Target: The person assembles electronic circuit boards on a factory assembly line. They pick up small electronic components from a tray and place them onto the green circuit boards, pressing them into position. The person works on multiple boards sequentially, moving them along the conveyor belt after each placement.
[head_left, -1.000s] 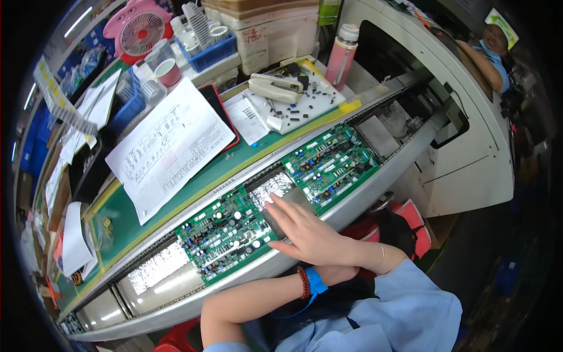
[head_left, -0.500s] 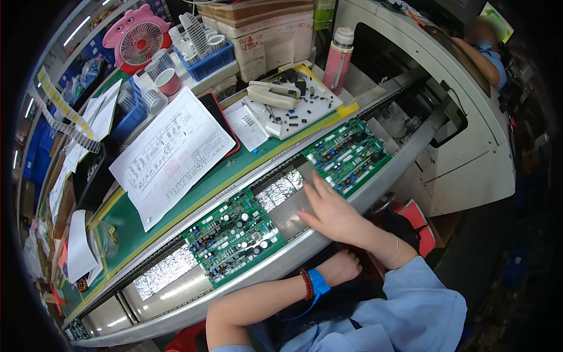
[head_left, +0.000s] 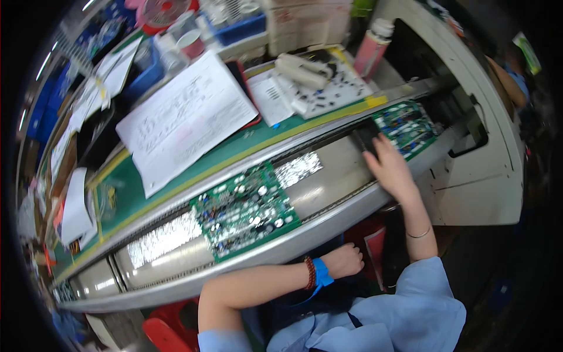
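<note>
My right hand (head_left: 392, 171) reaches over the conveyor rail with its fingers stretched out and apart. Its fingertips are at the near-left edge of a green circuit board (head_left: 406, 130) at the right end of the track; blur hides whether they touch. My left hand (head_left: 345, 261) is curled into a fist in front of my body, off the conveyor, with nothing visible in it. A beaded bracelet and a blue wrist strap (head_left: 322, 273) circle that wrist. A second circuit board (head_left: 245, 212), crowded with parts, lies on the conveyor further left.
Beyond the conveyor (head_left: 328, 176), a green bench holds a printed sheet (head_left: 185, 117), a white tray of small dark parts (head_left: 337, 94) and a pink bottle (head_left: 373, 48). A white machine (head_left: 469, 182) stands at the right. A red stool (head_left: 167, 334) is below.
The right-hand circuit board has slid further right along the conveyor, and my right hand has gone the same way. The whole view has shifted and blurred. My left hand stays curled.
</note>
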`<move>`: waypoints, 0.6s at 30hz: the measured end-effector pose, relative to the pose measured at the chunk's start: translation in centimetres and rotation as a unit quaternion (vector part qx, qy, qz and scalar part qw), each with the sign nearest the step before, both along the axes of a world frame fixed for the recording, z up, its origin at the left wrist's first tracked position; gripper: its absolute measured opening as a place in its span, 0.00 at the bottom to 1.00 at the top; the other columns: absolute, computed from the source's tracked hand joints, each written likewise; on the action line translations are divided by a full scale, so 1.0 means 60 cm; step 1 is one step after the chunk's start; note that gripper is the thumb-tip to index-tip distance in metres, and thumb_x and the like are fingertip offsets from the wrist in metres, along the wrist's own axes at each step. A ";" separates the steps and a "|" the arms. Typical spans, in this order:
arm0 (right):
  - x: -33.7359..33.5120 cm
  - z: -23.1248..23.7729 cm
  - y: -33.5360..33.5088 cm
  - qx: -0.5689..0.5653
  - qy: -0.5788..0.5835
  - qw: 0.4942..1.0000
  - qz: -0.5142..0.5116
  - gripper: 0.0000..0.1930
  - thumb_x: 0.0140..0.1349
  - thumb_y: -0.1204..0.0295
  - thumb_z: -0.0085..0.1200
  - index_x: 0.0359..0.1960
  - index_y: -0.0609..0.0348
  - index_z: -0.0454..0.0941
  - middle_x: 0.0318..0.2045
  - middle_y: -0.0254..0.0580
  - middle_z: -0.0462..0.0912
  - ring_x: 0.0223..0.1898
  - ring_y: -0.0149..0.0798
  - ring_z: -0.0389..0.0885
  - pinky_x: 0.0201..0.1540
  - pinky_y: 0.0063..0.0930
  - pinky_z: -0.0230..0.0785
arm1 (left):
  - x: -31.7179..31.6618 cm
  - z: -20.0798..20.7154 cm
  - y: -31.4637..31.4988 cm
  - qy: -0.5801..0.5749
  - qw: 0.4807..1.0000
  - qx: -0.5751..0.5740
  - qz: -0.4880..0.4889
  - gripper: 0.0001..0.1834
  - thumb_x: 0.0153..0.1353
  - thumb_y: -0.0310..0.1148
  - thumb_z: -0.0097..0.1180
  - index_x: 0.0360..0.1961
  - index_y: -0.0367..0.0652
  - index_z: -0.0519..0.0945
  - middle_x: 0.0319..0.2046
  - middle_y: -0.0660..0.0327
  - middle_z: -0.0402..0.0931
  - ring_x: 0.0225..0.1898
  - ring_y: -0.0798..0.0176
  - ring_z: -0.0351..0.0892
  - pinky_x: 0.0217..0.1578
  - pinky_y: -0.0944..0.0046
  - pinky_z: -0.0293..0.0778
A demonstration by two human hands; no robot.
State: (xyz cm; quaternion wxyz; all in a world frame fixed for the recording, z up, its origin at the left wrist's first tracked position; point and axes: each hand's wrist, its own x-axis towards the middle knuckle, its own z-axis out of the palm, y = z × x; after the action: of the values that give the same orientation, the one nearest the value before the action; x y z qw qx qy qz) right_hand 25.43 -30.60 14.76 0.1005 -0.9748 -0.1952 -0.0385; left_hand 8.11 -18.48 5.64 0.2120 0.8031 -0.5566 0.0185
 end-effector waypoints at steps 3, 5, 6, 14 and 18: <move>0.015 0.001 -0.015 -0.024 -0.015 1.000 -0.010 0.24 0.62 0.62 0.48 0.51 0.75 0.69 0.54 0.66 0.68 0.56 0.58 0.68 0.59 0.39 0.61 | -0.007 -0.016 -0.007 0.000 1.000 -0.021 0.017 0.05 0.48 0.33 0.52 0.21 0.45 0.76 0.22 0.64 0.73 0.30 0.63 0.74 0.31 0.64 0.68; 0.020 0.003 -0.021 -0.018 -0.016 0.999 -0.030 0.24 0.63 0.62 0.47 0.51 0.74 0.69 0.55 0.63 0.68 0.56 0.57 0.68 0.58 0.38 0.61 | -0.012 -0.030 -0.012 -0.004 0.999 -0.043 0.032 0.06 0.47 0.33 0.52 0.20 0.45 0.76 0.21 0.64 0.73 0.29 0.63 0.74 0.30 0.64 0.67; 0.023 0.007 -0.029 -0.019 -0.016 0.999 -0.040 0.23 0.63 0.62 0.48 0.51 0.72 0.70 0.55 0.61 0.68 0.56 0.56 0.68 0.58 0.38 0.61 | -0.012 -0.033 -0.018 -0.010 0.998 -0.046 0.029 0.06 0.47 0.33 0.52 0.19 0.45 0.76 0.21 0.64 0.73 0.29 0.63 0.74 0.30 0.64 0.67; 0.053 -0.010 -0.062 -0.035 -0.022 0.997 -0.058 0.22 0.64 0.63 0.47 0.52 0.70 0.70 0.55 0.55 0.70 0.57 0.52 0.68 0.58 0.34 0.59 | -0.018 -0.044 -0.025 -0.020 0.998 -0.044 0.033 0.06 0.46 0.34 0.52 0.19 0.45 0.77 0.20 0.64 0.74 0.27 0.63 0.74 0.29 0.63 0.66; 0.070 -0.008 -0.080 -0.050 -0.018 0.997 -0.054 0.23 0.64 0.61 0.45 0.53 0.69 0.69 0.56 0.55 0.69 0.58 0.52 0.67 0.59 0.35 0.60 | -0.019 -0.053 -0.034 -0.031 0.997 -0.052 0.039 0.07 0.45 0.34 0.52 0.18 0.44 0.77 0.19 0.64 0.74 0.27 0.62 0.74 0.28 0.63 0.66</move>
State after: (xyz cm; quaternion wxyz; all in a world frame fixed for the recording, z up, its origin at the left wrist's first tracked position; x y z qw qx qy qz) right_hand 29.60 -35.41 14.30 0.0460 -0.9869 -0.1457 -0.0513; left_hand 6.99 -20.50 2.47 0.2351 0.8110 -0.5295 0.0808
